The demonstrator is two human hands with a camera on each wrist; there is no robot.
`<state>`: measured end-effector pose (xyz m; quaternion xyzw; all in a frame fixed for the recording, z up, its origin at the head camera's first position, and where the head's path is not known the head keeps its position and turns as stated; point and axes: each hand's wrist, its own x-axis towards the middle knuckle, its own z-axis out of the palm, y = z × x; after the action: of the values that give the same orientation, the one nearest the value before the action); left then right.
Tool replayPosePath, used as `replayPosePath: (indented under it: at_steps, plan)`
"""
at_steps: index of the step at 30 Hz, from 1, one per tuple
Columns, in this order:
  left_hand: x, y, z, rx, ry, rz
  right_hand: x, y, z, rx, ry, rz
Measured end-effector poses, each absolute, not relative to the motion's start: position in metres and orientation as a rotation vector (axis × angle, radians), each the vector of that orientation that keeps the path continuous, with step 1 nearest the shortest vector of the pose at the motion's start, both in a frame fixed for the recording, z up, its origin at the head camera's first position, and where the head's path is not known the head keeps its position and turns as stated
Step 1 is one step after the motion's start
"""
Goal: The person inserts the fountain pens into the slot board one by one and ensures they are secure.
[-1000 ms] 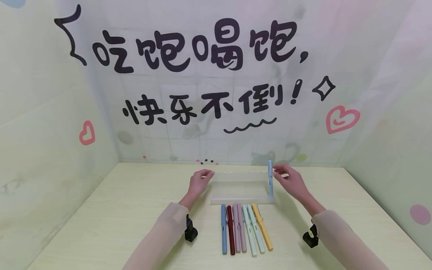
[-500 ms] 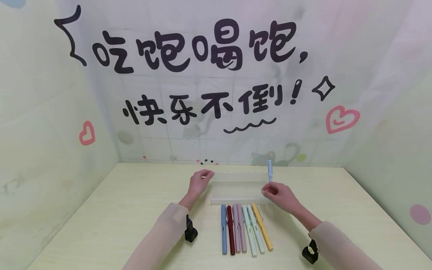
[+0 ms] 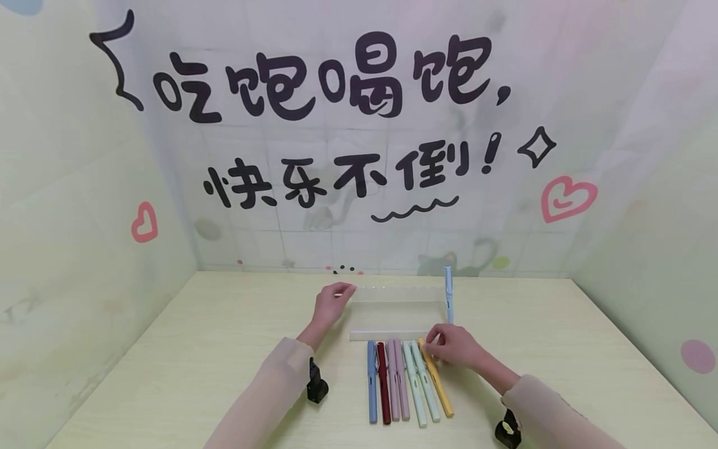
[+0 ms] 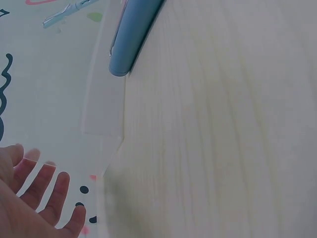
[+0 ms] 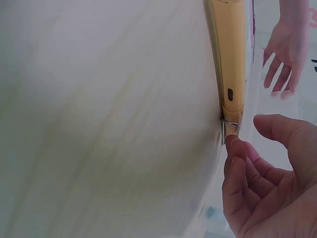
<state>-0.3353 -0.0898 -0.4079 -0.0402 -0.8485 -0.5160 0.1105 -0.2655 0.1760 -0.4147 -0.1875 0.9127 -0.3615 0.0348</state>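
My left hand (image 3: 332,303) holds the upper left corner of a clear acrylic pen stand (image 3: 361,335) between thumb and index finger; its other fingers (image 4: 60,191) spread loosely in the left wrist view. My right hand (image 3: 457,346) is at the cap end of a yellow pen (image 3: 439,386) lying on the table. In the right wrist view its fingertips (image 5: 237,148) touch or nearly touch the cap of that pen, while the thumb (image 5: 270,126) stays apart from it. A light blue pen (image 3: 449,290) stands upright at the stand's right end, its lower end hidden by my right hand.
Left of the yellow pen lie mint pens (image 3: 417,390), lilac pens (image 3: 396,386), a dark red pen (image 3: 384,386) and a blue pen (image 3: 372,383), in a row before the stand. A printed cloth wall (image 3: 336,243) rises behind the wooden table (image 3: 224,349).
My right hand has come away from the upright light blue pen, moving down and left to the yellow pen's cap end. My left hand stays at the stand's corner.
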Motion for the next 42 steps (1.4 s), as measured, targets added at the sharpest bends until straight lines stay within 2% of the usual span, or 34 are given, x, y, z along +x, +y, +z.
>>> replayPosePath:
  at_steps: [18, 32, 42]
  plan:
    - [-0.337, -0.09, -0.4098, -0.114, -2.5, -1.513, -0.2608, 0.1719, -0.4148, -0.416, 2.949, -0.934]
    - [-0.3364, -0.0907, -0.4108, -0.134, -2.489, -1.512, -0.2608, 0.1717, -0.4211, -0.564, 2.97, -0.873]
    - [-0.3368, -0.0905, -0.4098, -0.119, -2.497, -1.51, -0.2579, 0.1702, -0.4189, -0.554, 2.959, -0.832]
